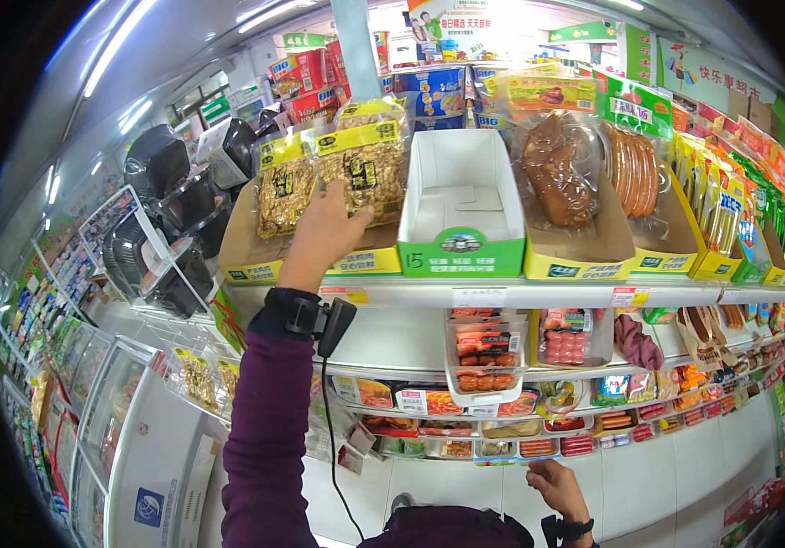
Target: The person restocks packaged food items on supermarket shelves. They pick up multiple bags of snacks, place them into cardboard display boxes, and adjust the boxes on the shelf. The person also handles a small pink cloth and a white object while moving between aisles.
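Observation:
My left hand (327,226) reaches over a yellow-edged cardboard display box (365,264) on the top shelf. Its fingers are apart and rest on or just in front of a clear bag of nutty-looking food (365,171) with a yellow header; whether they touch it is unclear. A similar bag (284,192) stands to the left. Directly right of these is an empty white and green carton (461,250). Low in the picture, near my body, my right hand (557,483) hangs with its fingers curled, and I cannot tell whether anything is in it.
Vacuum-packed brown meat (560,171) and sausages (632,164) stand in boxes farther right. Black plastic bowls (156,161) are stacked at the left. Lower shelves hold packed sausages (485,346) and a crumpled purple cloth (639,342). A glass-topped freezer (115,404) stands at lower left.

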The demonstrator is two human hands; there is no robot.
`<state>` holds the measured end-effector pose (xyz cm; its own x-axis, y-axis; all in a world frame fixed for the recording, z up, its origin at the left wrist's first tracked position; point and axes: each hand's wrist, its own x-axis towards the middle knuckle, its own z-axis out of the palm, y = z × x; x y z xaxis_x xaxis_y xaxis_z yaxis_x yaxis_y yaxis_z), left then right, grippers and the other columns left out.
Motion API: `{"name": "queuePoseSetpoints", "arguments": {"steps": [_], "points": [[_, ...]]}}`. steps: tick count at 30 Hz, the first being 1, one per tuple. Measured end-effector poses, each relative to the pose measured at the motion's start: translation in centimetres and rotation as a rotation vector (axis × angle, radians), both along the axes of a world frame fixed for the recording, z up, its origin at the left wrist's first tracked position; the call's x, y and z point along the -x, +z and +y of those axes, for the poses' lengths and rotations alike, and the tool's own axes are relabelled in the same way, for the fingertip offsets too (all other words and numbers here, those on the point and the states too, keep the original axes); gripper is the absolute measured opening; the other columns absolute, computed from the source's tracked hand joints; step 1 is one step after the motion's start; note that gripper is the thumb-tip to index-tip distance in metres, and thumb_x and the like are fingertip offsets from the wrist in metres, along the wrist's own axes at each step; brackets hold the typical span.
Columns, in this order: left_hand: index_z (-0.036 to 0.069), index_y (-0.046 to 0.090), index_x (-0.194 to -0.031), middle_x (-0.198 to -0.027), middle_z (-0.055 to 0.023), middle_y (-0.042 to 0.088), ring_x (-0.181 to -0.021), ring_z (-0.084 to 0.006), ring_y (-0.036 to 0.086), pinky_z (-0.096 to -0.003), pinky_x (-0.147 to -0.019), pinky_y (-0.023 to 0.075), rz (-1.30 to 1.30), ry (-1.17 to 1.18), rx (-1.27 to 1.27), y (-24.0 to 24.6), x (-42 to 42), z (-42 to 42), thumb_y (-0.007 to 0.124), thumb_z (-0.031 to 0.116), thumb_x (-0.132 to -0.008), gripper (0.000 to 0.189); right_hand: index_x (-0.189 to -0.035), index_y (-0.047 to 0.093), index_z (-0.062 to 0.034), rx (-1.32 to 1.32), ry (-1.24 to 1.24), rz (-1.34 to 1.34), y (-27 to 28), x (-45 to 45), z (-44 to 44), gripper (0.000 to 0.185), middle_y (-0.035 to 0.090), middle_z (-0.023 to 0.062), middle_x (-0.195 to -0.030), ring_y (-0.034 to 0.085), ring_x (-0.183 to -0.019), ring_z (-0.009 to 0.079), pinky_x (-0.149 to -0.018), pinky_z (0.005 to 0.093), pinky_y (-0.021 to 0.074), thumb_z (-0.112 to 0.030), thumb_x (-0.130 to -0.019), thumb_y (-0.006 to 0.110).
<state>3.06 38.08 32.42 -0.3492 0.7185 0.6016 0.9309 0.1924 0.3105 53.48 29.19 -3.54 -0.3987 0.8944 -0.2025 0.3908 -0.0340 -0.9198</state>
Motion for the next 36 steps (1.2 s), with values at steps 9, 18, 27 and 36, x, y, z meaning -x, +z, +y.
{"name": "queuePoseSetpoints", "arguments": {"steps": [9, 18, 27, 36], "points": [[0.000, 0.058, -0.146, -0.138, -0.0310, 0.063, -0.132, -0.0447, 0.060, -0.0459, -0.112, 0.0492, 0.026, -0.086, 0.031, -0.5, 1.8, 1.1, 0.091, 0.046, -0.077, 0.090, -0.123, 0.069, 0.0086, 0.303, -0.058, 0.152, -4.2, -7.3, 0.2, 0.033, 0.077, 0.0151, -0.102, 0.077, -0.086, 0.0216, -0.077, 0.0334, 0.0617, -0.012, -0.098, 0.075], [0.002, 0.032, -0.166, -0.160, -0.0291, 0.045, -0.146, -0.0403, 0.049, -0.0455, -0.123, 0.0397, -0.154, -0.083, -0.152, 3.5, 2.9, 5.4, 0.092, 0.034, -0.078, 0.112, -0.123, 0.070, 0.0091, 0.204, -0.110, 0.168, -4.5, -7.0, 1.8, 0.036, 0.079, 0.0164, -0.099, 0.076, -0.085, 0.0203, -0.077, 0.0338, 0.0607, -0.016, -0.097, 0.075], [-0.004, 0.034, -0.162, -0.153, -0.0341, 0.048, -0.148, -0.0484, 0.044, -0.0468, -0.124, 0.0401, 0.158, -0.068, 0.059, 8.0, 5.3, 9.4, 0.087, 0.032, -0.073, 0.110, -0.125, 0.069, 0.0109, 0.204, -0.259, 0.089, -4.4, -9.3, 0.9, 0.038, 0.079, 0.0179, -0.099, 0.077, -0.085, 0.0218, -0.077, 0.0343, 0.0612, -0.014, -0.096, 0.074], [0.001, 0.071, -0.102, -0.094, -0.0167, 0.073, -0.093, -0.0351, 0.072, -0.0439, -0.085, 0.0551, 0.201, -0.170, -0.040, 10.3, 7.8, 9.7, 0.085, 0.023, -0.074, 0.038, -0.124, 0.069, 0.0115, 0.208, -0.367, 0.105, -6.9, -8.0, -0.9, 0.039, 0.078, 0.0179, -0.099, 0.077, -0.083, 0.0231, -0.075, 0.0346, 0.0613, -0.015, -0.096, 0.075]]}}
